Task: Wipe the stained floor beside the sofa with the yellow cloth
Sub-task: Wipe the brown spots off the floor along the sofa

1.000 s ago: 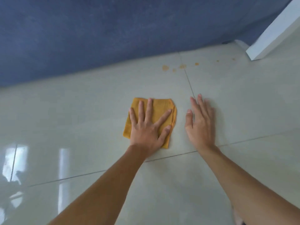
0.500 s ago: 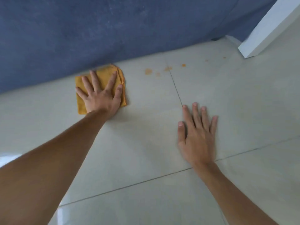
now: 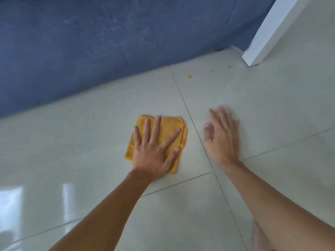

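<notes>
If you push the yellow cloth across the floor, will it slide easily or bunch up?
The yellow cloth probably slides easily, since the floor tiles look glossy. It seems soft and folded, so it would likely flop if lifted. The left hand pressing flat should stop bunching.

Folded yellow cloth (image 3: 168, 127), roughly square with stitched orange edging, lying flat on the pale glossy tiled floor (image 3: 94, 134) just left of a grout line and well short of the blue sofa (image 3: 108, 42). Three small orange stains (image 3: 189, 76) dot the tile farther back and to the right, near the sofa's base, apart from the cloth.
</notes>
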